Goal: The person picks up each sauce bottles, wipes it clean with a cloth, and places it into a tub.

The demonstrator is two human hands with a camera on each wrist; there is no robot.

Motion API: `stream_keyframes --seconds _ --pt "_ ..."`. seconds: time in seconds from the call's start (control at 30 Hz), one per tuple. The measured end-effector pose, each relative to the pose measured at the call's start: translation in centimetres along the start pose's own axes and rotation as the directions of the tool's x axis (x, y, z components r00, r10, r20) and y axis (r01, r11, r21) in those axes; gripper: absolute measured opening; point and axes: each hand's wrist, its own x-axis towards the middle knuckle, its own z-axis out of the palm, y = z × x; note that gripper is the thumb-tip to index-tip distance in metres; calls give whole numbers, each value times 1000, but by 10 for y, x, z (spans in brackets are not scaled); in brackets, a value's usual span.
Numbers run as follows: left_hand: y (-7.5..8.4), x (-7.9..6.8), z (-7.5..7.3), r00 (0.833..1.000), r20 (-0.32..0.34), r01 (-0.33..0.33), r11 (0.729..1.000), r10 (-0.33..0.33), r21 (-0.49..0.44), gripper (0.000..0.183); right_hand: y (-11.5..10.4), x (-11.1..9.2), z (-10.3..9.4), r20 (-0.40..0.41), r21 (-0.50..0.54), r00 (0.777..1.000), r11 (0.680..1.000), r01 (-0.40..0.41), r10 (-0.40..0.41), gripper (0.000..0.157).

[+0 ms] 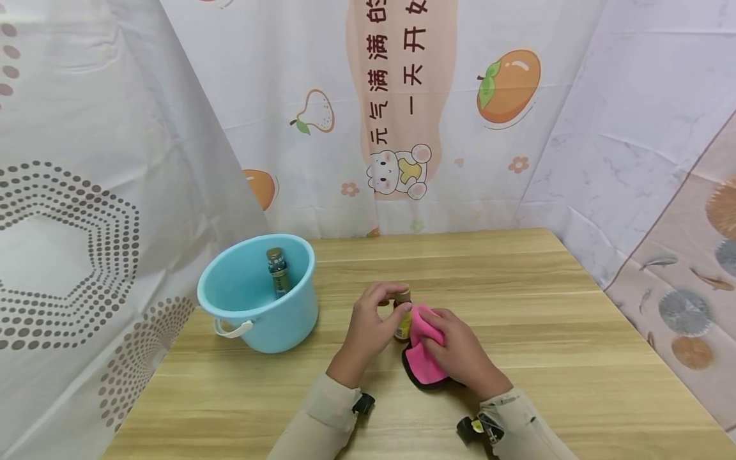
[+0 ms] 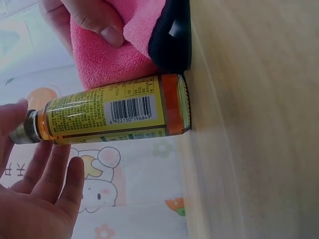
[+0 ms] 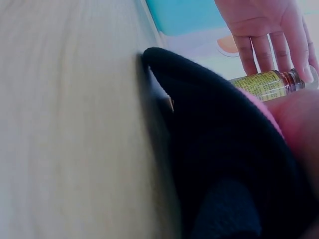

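A small glass bottle (image 1: 403,328) with a yellow label and a gold cap stands upright on the wooden table. My left hand (image 1: 370,327) pinches it by the cap, thumb on one side and fingers on the other. In the left wrist view the barcode side of the bottle (image 2: 124,109) shows. My right hand (image 1: 463,352) grips a bunched pink cloth (image 1: 423,365) with a black edge, which lies against the bottle's side. In the right wrist view the cloth's dark side (image 3: 224,144) covers much of the bottle and most of my right hand.
A light blue bucket (image 1: 284,326) with a white handle stands at the table's left. Inside it leans another bottle (image 1: 279,273) with a gold cap. Printed curtains (image 1: 322,185) hang behind the table (image 1: 517,306) and at both sides.
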Motion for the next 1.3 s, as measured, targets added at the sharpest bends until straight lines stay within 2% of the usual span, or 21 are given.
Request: stream_keyframes --seconds 0.27,0.57,0.83,1.0,1.13,1.3 --pt "0 1 0 999 -11 -33 999 33 34 22 1 0 1 -18 3 1000 1000 25 -25 57" --pt "-5 1 -1 995 -9 -100 995 99 -27 22 -1 0 2 -92 58 992 994 88 -83 56" --pt "-6 0 -2 996 14 -91 993 92 -70 23 0 0 4 -203 100 958 969 225 -201 60" --pt "-3 -1 0 996 35 -83 994 86 -74 24 1 -1 4 -251 126 938 952 278 -241 59" --pt "-1 -1 0 997 25 -71 995 73 -67 24 1 -1 4 -244 118 940 955 274 -239 58" --pt "-1 -1 -3 998 9 -64 995 65 -76 26 -2 0 5 -215 114 955 966 231 -203 59"
